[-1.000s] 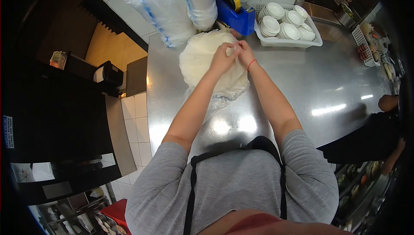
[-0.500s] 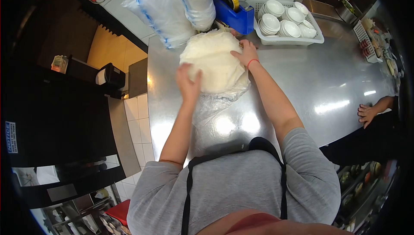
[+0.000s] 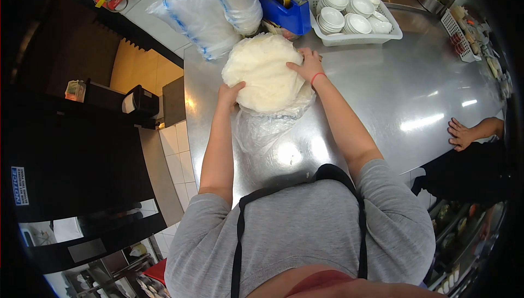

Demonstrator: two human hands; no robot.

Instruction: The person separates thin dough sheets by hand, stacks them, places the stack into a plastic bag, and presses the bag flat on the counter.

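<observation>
A: In the head view, where's the pale round stack?
B: On the steel table, between both hands, with clear plastic along its near edge.

A: And the fingers?
B: The right hand has its thumb spread from its fingers at the edge. The left hand lays its thumb over the opposite edge; its other fingers are hidden, so I can't tell whether they pinch.

A: What could go wrong?
B: Uneven pressure might crease or tear that thin-looking rim. Loose plastic could snag, and a sideways push might skew the stack.
</observation>
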